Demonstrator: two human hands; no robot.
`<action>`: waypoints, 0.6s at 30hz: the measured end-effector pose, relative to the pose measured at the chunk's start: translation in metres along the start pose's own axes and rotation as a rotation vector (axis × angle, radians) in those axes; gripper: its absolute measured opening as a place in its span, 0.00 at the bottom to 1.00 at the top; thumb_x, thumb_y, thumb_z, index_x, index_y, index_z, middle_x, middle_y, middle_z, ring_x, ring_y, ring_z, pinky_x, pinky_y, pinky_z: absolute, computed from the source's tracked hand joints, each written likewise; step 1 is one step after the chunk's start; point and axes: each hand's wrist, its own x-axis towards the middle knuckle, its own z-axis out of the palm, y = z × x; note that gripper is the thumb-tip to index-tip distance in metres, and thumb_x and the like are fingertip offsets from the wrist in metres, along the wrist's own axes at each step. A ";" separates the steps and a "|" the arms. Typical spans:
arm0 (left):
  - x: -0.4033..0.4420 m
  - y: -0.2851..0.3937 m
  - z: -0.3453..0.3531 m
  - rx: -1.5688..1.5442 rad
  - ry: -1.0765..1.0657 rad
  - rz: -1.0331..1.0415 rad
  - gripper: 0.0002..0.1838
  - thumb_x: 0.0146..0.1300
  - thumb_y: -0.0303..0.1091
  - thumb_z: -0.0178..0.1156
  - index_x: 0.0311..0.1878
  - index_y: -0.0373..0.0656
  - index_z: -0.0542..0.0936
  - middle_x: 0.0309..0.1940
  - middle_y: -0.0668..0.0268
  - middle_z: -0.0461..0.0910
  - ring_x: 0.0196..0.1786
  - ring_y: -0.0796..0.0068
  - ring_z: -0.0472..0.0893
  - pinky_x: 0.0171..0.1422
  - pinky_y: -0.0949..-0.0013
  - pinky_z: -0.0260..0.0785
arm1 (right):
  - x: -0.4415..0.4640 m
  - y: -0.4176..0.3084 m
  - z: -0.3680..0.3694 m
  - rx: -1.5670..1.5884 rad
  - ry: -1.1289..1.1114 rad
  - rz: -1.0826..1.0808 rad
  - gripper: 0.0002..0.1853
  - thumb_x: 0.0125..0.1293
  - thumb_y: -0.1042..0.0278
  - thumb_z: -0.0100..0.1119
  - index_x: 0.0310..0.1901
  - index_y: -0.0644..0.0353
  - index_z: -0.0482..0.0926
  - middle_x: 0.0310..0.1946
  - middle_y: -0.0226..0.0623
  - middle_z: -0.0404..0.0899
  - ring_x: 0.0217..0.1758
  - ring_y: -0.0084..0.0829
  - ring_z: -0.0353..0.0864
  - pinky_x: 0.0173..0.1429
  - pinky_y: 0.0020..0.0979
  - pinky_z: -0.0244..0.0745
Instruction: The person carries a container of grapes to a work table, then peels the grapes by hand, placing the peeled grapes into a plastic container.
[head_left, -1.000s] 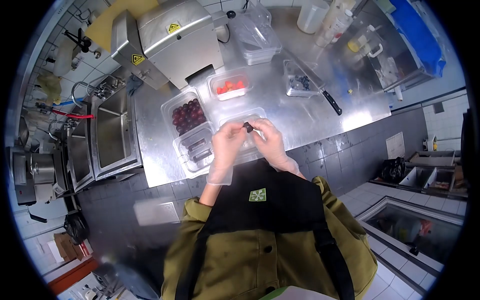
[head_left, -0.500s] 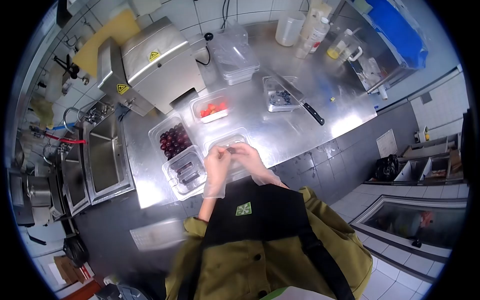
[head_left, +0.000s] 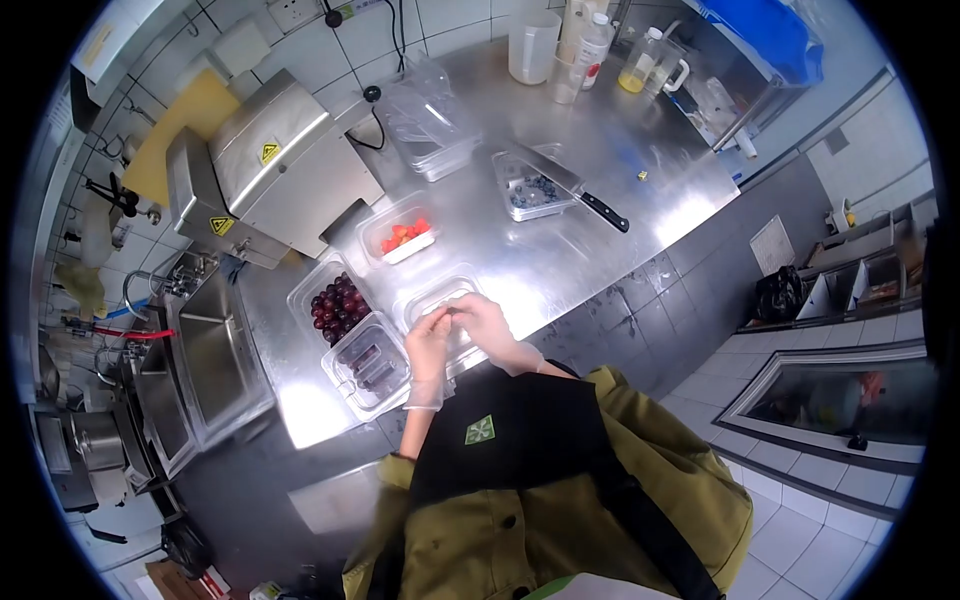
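My left hand (head_left: 430, 338) and my right hand (head_left: 482, 328), both in thin clear gloves, meet fingertip to fingertip in a pinch. Between them is a small dark red grape (head_left: 453, 311), mostly covered by the fingers. Just beneath lies a clear plastic container (head_left: 440, 284), partly hidden by my hands. To the left, dark red grapes (head_left: 340, 308) fill part of another clear container (head_left: 303, 290). A clear lidded-looking container (head_left: 366, 362) overlaps its near end, close to my left hand.
Cut strawberries (head_left: 405, 238) sit in a clear tub behind. A large knife (head_left: 590, 200) rests across a tub of blueberries (head_left: 537, 190). Stacked clear containers (head_left: 430, 140), a steel machine (head_left: 290, 170), bottles (head_left: 596, 50) and a jug (head_left: 533, 45) stand farther back. A sink (head_left: 220, 345) is left.
The view has shifted slightly. My hands stay together over the container; my fingers have closed further round the grape, which shows less than before.
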 end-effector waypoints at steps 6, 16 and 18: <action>0.004 -0.012 0.000 -0.154 0.012 -0.147 0.12 0.64 0.23 0.56 0.50 0.30 0.77 0.39 0.62 0.80 0.35 0.80 0.77 0.42 0.79 0.70 | 0.005 -0.002 0.002 -0.242 0.006 -0.128 0.09 0.54 0.73 0.59 0.38 0.62 0.81 0.32 0.42 0.79 0.36 0.38 0.80 0.42 0.31 0.73; 0.004 -0.015 -0.002 -0.395 -0.037 -0.344 0.14 0.67 0.27 0.52 0.54 0.34 0.74 0.41 0.66 0.78 0.37 0.82 0.76 0.45 0.81 0.70 | 0.011 0.015 0.013 -0.266 0.017 -0.067 0.08 0.56 0.70 0.59 0.37 0.61 0.81 0.30 0.41 0.79 0.35 0.37 0.80 0.41 0.32 0.74; 0.008 -0.021 -0.005 -0.516 -0.099 -0.369 0.14 0.67 0.29 0.52 0.54 0.35 0.73 0.45 0.66 0.76 0.41 0.82 0.75 0.48 0.80 0.70 | 0.009 0.017 0.011 -0.161 0.005 -0.048 0.08 0.58 0.71 0.58 0.38 0.61 0.80 0.31 0.40 0.79 0.35 0.35 0.80 0.41 0.31 0.73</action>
